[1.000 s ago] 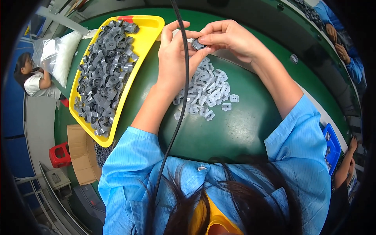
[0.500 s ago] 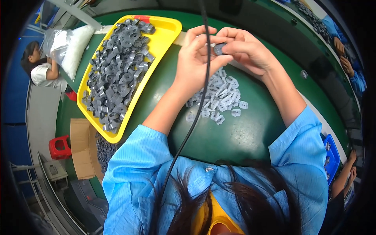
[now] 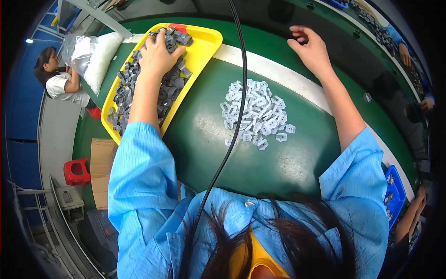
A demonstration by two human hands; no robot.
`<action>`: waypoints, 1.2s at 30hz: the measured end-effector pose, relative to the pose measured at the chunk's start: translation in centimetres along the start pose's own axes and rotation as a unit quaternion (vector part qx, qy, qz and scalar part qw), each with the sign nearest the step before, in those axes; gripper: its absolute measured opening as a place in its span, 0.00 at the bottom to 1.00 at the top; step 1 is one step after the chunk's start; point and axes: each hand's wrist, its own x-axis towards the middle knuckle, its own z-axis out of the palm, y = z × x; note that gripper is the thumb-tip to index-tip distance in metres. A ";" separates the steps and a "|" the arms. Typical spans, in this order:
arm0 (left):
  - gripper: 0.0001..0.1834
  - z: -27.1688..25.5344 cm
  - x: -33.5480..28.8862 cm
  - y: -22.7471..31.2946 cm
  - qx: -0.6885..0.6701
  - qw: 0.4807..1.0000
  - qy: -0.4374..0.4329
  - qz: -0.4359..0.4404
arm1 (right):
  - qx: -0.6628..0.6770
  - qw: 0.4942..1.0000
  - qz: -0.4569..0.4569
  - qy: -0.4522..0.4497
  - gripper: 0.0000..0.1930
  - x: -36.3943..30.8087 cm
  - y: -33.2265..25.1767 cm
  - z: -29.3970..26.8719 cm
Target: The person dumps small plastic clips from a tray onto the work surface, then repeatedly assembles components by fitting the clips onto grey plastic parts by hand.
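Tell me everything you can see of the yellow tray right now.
The yellow tray is a shallow rectangular one with rounded corners and a raised rim, plastic by its look. It lies flat and askew on the green table, at its far left. A heap of small dark grey parts covers most of it; the far right corner is bare. The left hand rests on the parts.

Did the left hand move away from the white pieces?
Yes. The left hand went from above the white pieces over to the yellow tray, onto the grey parts.
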 end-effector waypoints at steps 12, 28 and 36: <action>0.17 -4.7 -2.7 3.6 -0.027 0.991 0.059 0.116 | 0.079 0.984 0.000 -0.157 0.10 -1.3 -3.6 -0.6; 0.19 -1.6 -5.0 11.1 -0.826 0.477 -0.231 -0.191 | 0.058 0.956 -0.001 -0.289 0.09 -2.4 -3.9 0.3; 0.24 -0.8 -5.8 11.5 -0.523 0.847 -0.095 0.008 | 0.036 0.947 -0.105 -0.302 0.10 -2.3 -4.5 -0.8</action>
